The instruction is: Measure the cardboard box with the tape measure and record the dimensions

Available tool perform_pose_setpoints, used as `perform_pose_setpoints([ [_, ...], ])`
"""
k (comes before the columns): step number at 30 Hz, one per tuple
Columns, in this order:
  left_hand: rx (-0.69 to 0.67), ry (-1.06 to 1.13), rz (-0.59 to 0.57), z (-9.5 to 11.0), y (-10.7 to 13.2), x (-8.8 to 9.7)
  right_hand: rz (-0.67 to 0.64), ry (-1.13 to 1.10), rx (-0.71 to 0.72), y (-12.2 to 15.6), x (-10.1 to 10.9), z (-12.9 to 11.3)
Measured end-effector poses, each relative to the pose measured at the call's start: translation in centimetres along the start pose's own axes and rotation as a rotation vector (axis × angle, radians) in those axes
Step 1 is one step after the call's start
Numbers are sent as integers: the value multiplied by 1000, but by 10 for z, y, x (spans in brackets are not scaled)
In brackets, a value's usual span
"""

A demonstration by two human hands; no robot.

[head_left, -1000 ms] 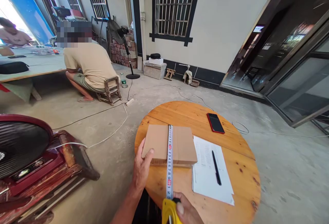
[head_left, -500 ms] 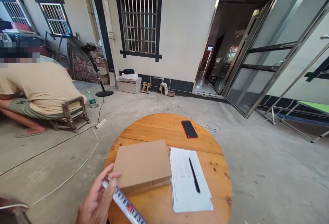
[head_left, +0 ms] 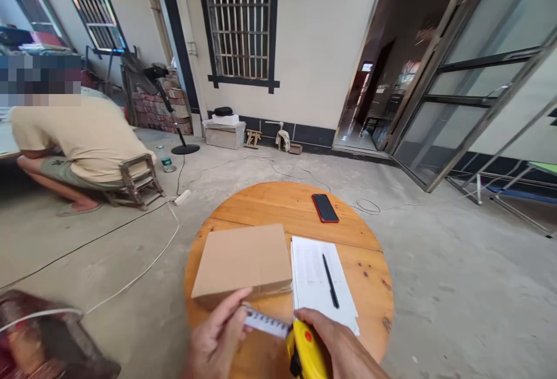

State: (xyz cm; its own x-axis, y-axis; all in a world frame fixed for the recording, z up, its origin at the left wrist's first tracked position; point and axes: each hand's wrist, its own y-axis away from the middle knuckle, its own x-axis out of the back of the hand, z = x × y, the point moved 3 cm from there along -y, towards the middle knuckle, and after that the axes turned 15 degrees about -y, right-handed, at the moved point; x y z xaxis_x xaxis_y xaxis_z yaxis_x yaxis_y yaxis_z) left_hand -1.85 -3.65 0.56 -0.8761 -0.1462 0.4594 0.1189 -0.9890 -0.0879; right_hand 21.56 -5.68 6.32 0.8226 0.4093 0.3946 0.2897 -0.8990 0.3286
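The tape measure (head_left: 305, 351) is at the near edge of the round wooden table (head_left: 278, 202), low in the head view, and it is held between both hands. The right hand (head_left: 337, 349) is closed around its yellow case. A short piece of the white blade (head_left: 266, 322) comes out of the case toward the left. The left hand (head_left: 215, 341) pinches the free end of this blade between thumb and fingers, just in front of the near side of a flat cardboard box (head_left: 243, 260).

The box lies on the left half of the table. Just beside it on the right is a printed sheet of paper (head_left: 310, 286) with a black pen (head_left: 331, 281) lying on it. A phone (head_left: 325, 208) with a red edge lies farther back, well apart from the hands.

On the left, another person (head_left: 87, 138) sits on a low wooden stool (head_left: 138, 177) with the back turned.
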Motion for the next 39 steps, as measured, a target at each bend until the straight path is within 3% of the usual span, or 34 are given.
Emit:
perform_pose_setpoints([
  [3, -315, -57, 94, 25, 11, -19, -57, 98, 131, -12, -17, -10],
  [5, -398, -117, 165, 29, 16, -22, -62, 162, 244, -22, -25, -16],
  [9, -381, -285, 325, 10, 21, -7, -17, 278, 435, -53, -21, -36],
  [14, -348, -429, 555, -19, 20, 16, -26, 431, 611, -117, -16, -72],
  [17, -311, -477, 621, -29, 16, 20, -56, 538, 664, -155, -27, -87],
  [20, -235, -517, 629, -39, 13, 19, -125, 603, 669, -173, -35, -94],
  [24, -119, -464, 564, -55, 9, 14, -109, 497, 632, -166, -21, -85],
  [28, -10, -292, 471, -67, 3, 1, 262, 155, 471, -142, 12, -51],
  [30, 38, -226, 447, -71, -1, -5, 356, -44, 337, -130, 17, -26],
  [34, 100, -128, 444, -77, -12, -8, 272, -270, 239, -114, -2, 4],
  [39, 113, 8, 396, -84, -43, 8, 262, -403, 305, -114, -26, 1],
])
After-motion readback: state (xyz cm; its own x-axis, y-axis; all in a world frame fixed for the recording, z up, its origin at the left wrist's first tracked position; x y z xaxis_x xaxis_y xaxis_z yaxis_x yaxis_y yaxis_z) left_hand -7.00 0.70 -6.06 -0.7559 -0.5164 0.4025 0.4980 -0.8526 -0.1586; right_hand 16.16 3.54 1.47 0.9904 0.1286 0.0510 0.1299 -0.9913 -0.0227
